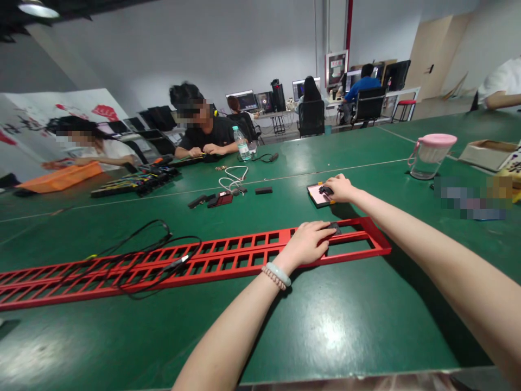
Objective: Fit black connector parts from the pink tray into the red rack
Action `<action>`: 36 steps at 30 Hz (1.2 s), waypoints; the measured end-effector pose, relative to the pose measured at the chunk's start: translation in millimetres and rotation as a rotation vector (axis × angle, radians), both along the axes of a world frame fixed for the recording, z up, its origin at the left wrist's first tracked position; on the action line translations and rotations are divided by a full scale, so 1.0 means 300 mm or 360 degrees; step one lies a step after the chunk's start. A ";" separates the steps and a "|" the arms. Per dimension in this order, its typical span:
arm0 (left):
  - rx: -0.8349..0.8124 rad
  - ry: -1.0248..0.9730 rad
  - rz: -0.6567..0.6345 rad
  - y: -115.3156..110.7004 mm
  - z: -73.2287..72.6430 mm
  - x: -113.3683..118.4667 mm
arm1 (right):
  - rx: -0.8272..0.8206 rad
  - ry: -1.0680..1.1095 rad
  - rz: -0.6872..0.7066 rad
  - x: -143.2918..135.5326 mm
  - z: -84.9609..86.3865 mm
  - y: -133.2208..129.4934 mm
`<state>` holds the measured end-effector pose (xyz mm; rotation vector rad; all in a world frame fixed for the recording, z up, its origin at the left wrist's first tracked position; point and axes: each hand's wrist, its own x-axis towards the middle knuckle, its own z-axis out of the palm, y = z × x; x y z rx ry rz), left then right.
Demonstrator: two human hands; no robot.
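Closest to me on this side of the green tabletop (325, 309), the left forearm reaches in with bracelets (277, 276) at the wrist. The left hand (309, 243) lies across the red frame (228, 270), its fingers stretched out flat, tips touching a dark block (334, 228) near the frame's right end. They look laid upon it rather than wrapped around it. The frame's long axis runs left to right across the person's front, rising slightly toward the right, and a black cable (152, 263) lies looped over its left half.

Just past that right end, well apart from the frame's far rail, is a small tray (317, 196). The right hand (341, 188) reaches over its right edge, fingers pinched narrow on a small black part (326, 190); I can't tell whether the part is lifted or resting on the tray. From these fingers, the dark block in the frame lies back toward the person; the left hand is the nearer one to that block, the right to the tray.

Off to the left sit several black pieces (264, 190) and a white cord (233, 180). Farther still stand a pink-lidded cup (431, 157), a bottle (243, 147) and a co-worker in black (211, 133).
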<state>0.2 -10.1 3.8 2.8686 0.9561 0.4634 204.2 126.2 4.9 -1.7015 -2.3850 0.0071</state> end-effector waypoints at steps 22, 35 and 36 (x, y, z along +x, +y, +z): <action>-0.0017 0.0007 -0.0018 -0.007 0.007 0.002 | -0.0113 -0.0120 -0.0150 -0.056 -0.036 0.056; -0.0028 0.0003 -0.0016 -0.008 0.013 0.006 | 0.0090 -0.0096 -0.0117 -0.018 0.022 0.004; -0.0024 -0.0002 -0.0020 -0.007 0.013 0.007 | 0.0140 -0.0026 -0.0090 -0.009 0.029 -0.014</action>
